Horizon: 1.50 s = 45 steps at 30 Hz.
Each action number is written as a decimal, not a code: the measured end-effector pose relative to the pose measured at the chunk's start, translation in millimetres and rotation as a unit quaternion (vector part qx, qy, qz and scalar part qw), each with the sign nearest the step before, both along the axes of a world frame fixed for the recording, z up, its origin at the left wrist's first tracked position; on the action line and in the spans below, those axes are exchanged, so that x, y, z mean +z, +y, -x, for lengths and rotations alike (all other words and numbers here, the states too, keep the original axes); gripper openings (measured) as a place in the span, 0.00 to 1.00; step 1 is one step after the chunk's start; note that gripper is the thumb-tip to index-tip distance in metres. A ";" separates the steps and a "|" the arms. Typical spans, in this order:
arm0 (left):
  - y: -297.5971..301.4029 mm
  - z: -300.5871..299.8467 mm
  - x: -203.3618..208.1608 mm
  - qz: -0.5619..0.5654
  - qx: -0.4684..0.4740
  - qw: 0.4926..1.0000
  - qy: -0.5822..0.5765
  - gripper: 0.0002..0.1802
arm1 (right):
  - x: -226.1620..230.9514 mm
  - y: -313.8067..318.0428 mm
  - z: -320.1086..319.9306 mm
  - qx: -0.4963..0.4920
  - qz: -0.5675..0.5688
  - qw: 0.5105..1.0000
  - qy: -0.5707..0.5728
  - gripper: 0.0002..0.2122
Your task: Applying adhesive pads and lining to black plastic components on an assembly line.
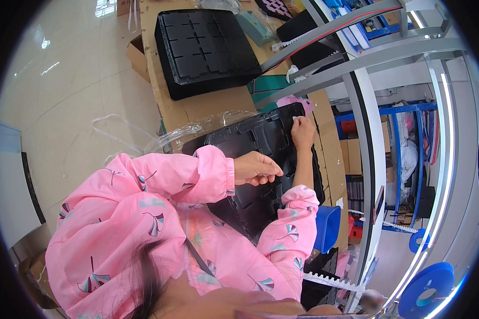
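In front of me lies a black moulded plastic tray [234, 143] with shallow compartments, partly covered by my forearms. My left hand [258, 168] is over the middle of the tray, fingers curled and pinched together; whatever they hold, if anything, is too small to name. Farther out, my right hand [303, 134] reaches to the tray's far right corner. Its fingertips pinch a small white piece [295, 119] at the tray's rim.
A stack of black trays [207, 48] stands farther off on the cardboard-covered table [207, 112]. Clear plastic film [186, 129] lies along the tray's far left side. A blue bin [327, 228] is at the right, beside a grey metal frame [364, 106].
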State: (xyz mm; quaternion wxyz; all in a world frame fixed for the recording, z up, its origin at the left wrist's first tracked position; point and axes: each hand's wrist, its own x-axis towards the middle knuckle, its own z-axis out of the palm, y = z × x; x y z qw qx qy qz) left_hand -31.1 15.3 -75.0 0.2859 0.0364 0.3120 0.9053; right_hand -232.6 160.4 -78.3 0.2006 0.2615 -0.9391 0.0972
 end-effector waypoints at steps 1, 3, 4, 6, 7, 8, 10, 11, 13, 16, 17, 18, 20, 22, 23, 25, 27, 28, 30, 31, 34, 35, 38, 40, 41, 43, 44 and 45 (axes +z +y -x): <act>-0.9 0.5 -1.0 -0.005 -0.001 1.000 -0.005 0.10 | 0.4 -4.2 -5.7 0.048 -0.003 0.999 0.006 0.06; -1.7 4.2 -2.9 -0.008 0.005 1.000 -0.005 0.10 | 2.8 -12.8 -14.8 0.096 -0.001 0.995 -0.007 0.05; -0.9 3.4 -3.8 -0.012 0.006 1.000 -0.007 0.10 | 2.5 -11.1 -18.3 0.095 -0.001 0.995 -0.008 0.05; 0.3 0.7 -3.4 -0.010 0.004 1.000 -0.003 0.10 | 1.2 -5.5 -24.7 0.064 0.015 0.998 0.000 0.05; -2.5 -1.2 -1.4 -0.007 0.009 1.000 0.004 0.10 | 0.8 -1.7 -25.4 0.062 0.039 0.997 -0.005 0.05; -2.0 -0.1 -0.9 -0.007 0.008 1.000 0.006 0.10 | -0.4 7.3 -23.8 0.060 0.038 0.997 -0.003 0.05; -0.1 0.4 -0.6 0.005 -0.003 1.000 0.007 0.10 | -4.2 23.3 -21.1 0.000 0.167 0.982 -0.082 0.06; 1.0 -0.3 -0.2 0.005 -0.006 1.000 0.007 0.10 | -5.9 28.1 -18.4 -0.001 0.212 0.970 -0.117 0.07; 0.5 -2.0 0.4 0.001 0.002 1.000 -0.003 0.12 | -3.5 29.9 -23.1 -0.010 0.272 0.947 -0.169 0.07; 0.2 -0.7 -4.7 -0.007 0.015 1.000 -0.015 0.14 | 9.0 18.0 -47.3 -0.002 0.363 0.901 -0.237 0.06; 0.1 -0.5 -4.1 -0.006 0.015 1.000 -0.017 0.14 | 15.5 13.7 -58.7 0.016 0.395 0.883 -0.254 0.06; 0.2 -0.8 -3.6 -0.008 0.055 0.998 -0.040 0.16 | 22.9 10.4 -74.9 0.015 0.397 0.882 -0.255 0.06; -0.2 3.8 -3.0 -0.008 0.096 0.993 -0.064 0.18 | 37.1 5.7 -109.8 0.035 0.367 0.889 -0.272 0.04; 3.4 1.9 2.2 0.000 0.113 0.991 -0.067 0.19 | 49.4 11.9 -149.3 0.073 0.382 0.863 -0.321 0.02; 4.8 2.9 2.7 0.019 0.109 0.993 -0.044 0.17 | 43.6 15.6 -157.7 0.094 0.390 0.855 -0.329 0.01; 12.2 8.0 -0.9 0.047 0.074 0.996 -0.019 0.16 | 39.8 18.4 -173.9 0.063 0.381 0.863 -0.326 0.02; 21.5 10.3 -1.9 0.080 0.033 0.996 0.011 0.13 | 40.1 27.3 -184.2 0.028 0.392 0.868 -0.305 0.03; 23.9 11.5 0.8 0.112 0.027 0.993 0.005 0.13 | 41.8 33.9 -186.7 0.038 0.389 0.866 -0.312 0.04; 27.6 15.3 13.5 0.151 -0.016 0.988 0.005 0.10 | 40.7 62.2 -192.9 0.036 0.388 0.878 -0.280 0.07; 32.6 18.8 17.9 0.156 -0.039 0.987 0.020 0.11 | 39.6 80.1 -196.6 0.000 0.448 0.859 -0.249 0.09; 72.6 32.6 37.7 0.175 -0.097 0.979 0.040 0.10 | 33.7 146.2 -219.2 -0.124 0.604 0.777 -0.123 0.12; 91.4 35.7 45.6 0.193 -0.124 0.972 0.057 0.10 | 25.0 173.0 -229.1 -0.190 0.645 0.735 -0.092 0.13; 160.8 55.2 54.4 0.217 -0.179 0.955 0.094 0.09 | -25.4 243.5 -265.4 -0.285 0.667 0.688 0.032 0.15; 216.7 73.3 45.7 0.232 -0.228 0.939 0.111 0.07 | -48.8 266.2 -290.5 -0.307 0.712 0.631 0.038 0.15; 247.9 82.5 40.5 0.231 -0.237 0.936 0.120 0.06 | -55.0 274.4 -304.0 -0.308 0.714 0.627 0.047 0.15; 302.9 99.7 33.6 0.244 -0.229 0.935 0.119 0.06 | -69.8 282.9 -322.9 -0.327 0.739 0.584 0.074 0.14; 332.8 107.8 30.1 0.257 -0.218 0.935 0.109 0.05 | -76.6 287.9 -330.8 -0.330 0.740 0.582 0.079 0.14; 365.4 117.0 23.8 0.269 -0.220 0.931 0.111 0.06 | -80.0 290.9 -340.2 -0.344 0.732 0.583 0.083 0.13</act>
